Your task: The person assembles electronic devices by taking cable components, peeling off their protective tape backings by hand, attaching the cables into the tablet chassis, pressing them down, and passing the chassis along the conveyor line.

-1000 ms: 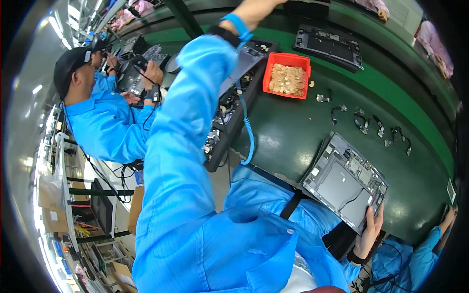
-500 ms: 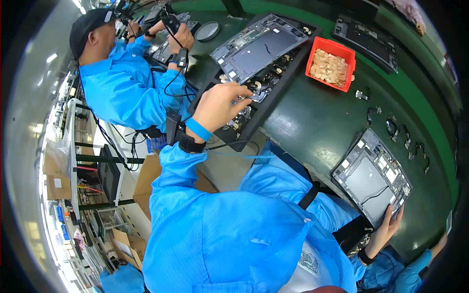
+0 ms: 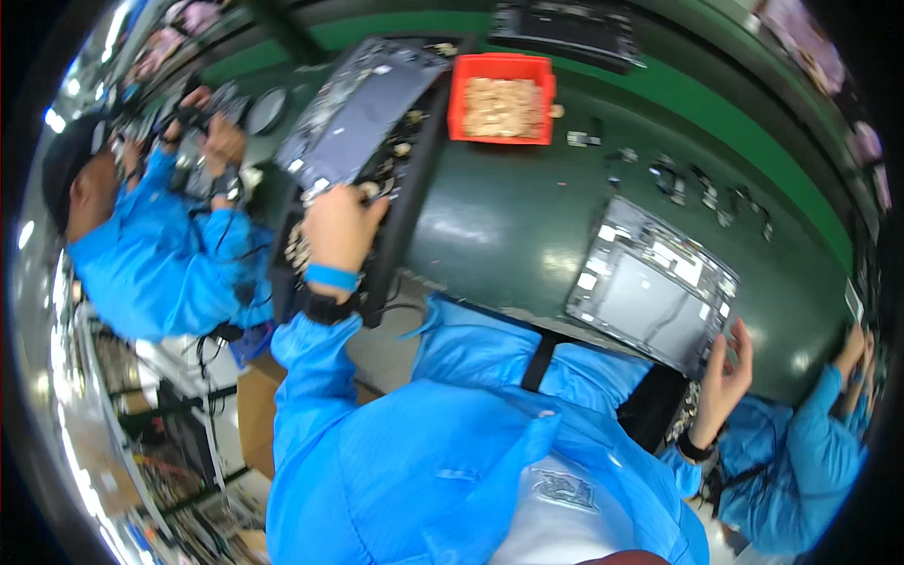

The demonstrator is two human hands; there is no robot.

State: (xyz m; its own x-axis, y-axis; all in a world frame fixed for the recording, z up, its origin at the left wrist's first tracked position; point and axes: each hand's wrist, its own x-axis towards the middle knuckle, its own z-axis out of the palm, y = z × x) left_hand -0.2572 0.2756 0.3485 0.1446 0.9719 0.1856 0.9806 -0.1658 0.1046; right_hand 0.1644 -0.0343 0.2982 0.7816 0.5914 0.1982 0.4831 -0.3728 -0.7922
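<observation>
My left hand (image 3: pixel 341 231) is over the black tray (image 3: pixel 435 155) on the left, fingers curled down among small parts; motion blurs it and its fingertips are hidden, so what they hold does not show. Above it, an opened flat device chassis (image 3: pixel 363 127) with a grey panel lies tilted across the tray. A second opened chassis (image 3: pixel 650 297), with a grey panel, circuit board and black cable, rests at the table's near edge on the right. My right hand (image 3: pixel 725 377) is by its lower right corner, thumb and fingers apart; whether they touch it, I cannot tell.
A red bin (image 3: pixel 501 62) of flat beige pieces stands beyond the tray. Small cable parts (image 3: pixel 669 179) lie in a row behind the right chassis. Another dark chassis (image 3: pixel 565 33) is at the back. One co-worker (image 3: pixel 155 235) sits at left; another's sleeve (image 3: pixel 821 447) shows at right.
The whole view has swung, so the table things appear further left. My right hand's fingers have come off the chassis surface and spread. My left hand remains at the tray, fingers more curled.
</observation>
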